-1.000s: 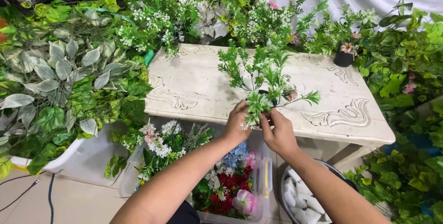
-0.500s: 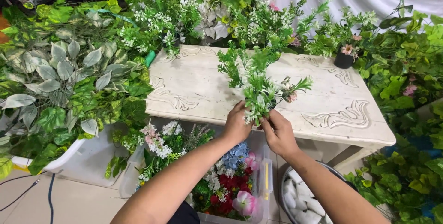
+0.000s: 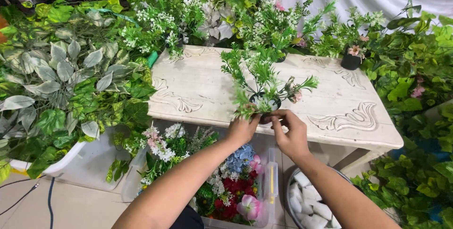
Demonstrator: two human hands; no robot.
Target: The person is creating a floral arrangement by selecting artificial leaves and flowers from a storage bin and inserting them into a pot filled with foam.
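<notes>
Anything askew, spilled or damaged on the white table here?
Nothing stands out. Both hands, left and right, hold a small potted green plant at the front edge of the white table; nothing looks spilled or broken.

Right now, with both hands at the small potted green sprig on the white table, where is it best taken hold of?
Probably by the small dark pot, low down, from the near table edge. The left hand and right hand already meet there. The leafy stems fan out wide and thin above, so they likely offer no firm grip.
</notes>
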